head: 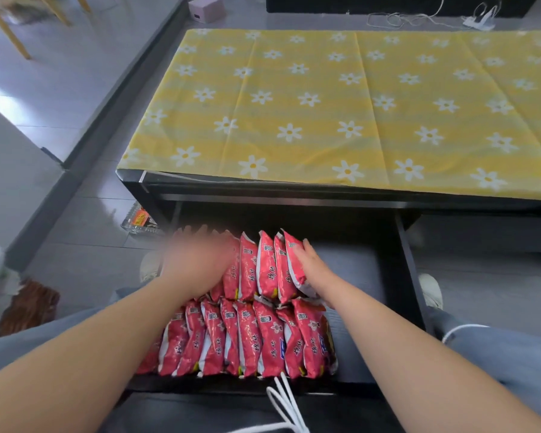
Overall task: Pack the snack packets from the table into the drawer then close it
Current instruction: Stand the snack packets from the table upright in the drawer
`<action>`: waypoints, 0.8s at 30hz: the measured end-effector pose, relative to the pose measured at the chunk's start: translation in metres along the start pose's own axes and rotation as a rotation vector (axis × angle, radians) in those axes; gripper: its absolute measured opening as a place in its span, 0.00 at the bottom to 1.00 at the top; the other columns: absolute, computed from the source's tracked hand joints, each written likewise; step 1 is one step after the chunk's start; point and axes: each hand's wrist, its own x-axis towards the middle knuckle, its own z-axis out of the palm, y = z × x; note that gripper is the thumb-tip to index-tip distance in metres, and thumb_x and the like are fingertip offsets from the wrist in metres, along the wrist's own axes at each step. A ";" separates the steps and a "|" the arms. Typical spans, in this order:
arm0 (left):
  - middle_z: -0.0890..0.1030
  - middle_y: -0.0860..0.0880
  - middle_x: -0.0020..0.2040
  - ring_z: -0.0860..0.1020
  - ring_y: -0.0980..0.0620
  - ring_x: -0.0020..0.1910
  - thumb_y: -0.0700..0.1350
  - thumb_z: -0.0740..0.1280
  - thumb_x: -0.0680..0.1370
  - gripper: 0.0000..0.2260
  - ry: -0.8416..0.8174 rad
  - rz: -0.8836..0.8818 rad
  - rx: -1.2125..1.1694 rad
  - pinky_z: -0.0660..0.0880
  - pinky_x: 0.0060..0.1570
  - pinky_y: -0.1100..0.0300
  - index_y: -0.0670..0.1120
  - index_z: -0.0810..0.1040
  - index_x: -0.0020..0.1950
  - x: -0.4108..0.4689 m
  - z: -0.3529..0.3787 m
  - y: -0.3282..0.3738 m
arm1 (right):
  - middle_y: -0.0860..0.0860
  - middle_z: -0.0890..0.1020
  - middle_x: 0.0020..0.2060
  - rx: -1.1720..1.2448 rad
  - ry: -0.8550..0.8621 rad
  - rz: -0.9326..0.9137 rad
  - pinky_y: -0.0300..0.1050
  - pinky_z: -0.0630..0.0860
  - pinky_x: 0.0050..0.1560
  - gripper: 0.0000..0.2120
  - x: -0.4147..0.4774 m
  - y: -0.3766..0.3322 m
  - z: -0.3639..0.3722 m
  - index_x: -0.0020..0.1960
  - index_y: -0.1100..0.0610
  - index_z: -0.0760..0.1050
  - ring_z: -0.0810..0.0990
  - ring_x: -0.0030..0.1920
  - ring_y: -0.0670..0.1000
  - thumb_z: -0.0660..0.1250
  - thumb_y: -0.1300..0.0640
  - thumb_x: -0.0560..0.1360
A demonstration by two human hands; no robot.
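Observation:
The black drawer (403, 270) is pulled out under the table (325, 195), which is covered by a yellow daisy cloth (325, 98). Several red snack packets stand on edge in two rows inside it: a back row (263, 267) and a front row (250, 342). My right hand (310, 264) presses flat against the rightmost packet of the back row. My left hand (197, 260) is blurred over the left end of that row, fingers spread. No packets lie on the cloth.
The drawer's right part shows bare grey floor (353, 270). A clear tray with an orange packet (141, 220) sits on the floor left of the table. White cords (285, 404) hang near the drawer's front edge. My knees flank the drawer.

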 end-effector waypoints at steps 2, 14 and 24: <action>0.56 0.46 0.85 0.48 0.40 0.84 0.71 0.43 0.80 0.31 0.034 0.018 0.001 0.41 0.79 0.35 0.64 0.54 0.82 0.002 0.001 -0.003 | 0.55 0.88 0.49 0.332 0.079 0.047 0.55 0.80 0.55 0.33 -0.001 -0.001 -0.006 0.64 0.51 0.76 0.88 0.50 0.56 0.52 0.27 0.79; 0.68 0.47 0.79 0.61 0.36 0.80 0.84 0.34 0.65 0.47 -0.095 0.034 0.128 0.45 0.75 0.27 0.67 0.51 0.81 0.009 0.020 -0.001 | 0.49 0.55 0.82 -0.293 0.197 -0.223 0.67 0.63 0.77 0.46 0.002 0.032 0.022 0.83 0.41 0.43 0.58 0.81 0.55 0.69 0.35 0.76; 0.62 0.46 0.82 0.61 0.35 0.80 0.86 0.39 0.61 0.49 -0.168 -0.036 0.031 0.51 0.74 0.26 0.68 0.57 0.79 0.002 0.010 0.006 | 0.51 0.39 0.84 -0.428 0.248 -0.028 0.73 0.47 0.79 0.47 -0.017 0.028 0.021 0.82 0.38 0.33 0.37 0.83 0.65 0.58 0.24 0.76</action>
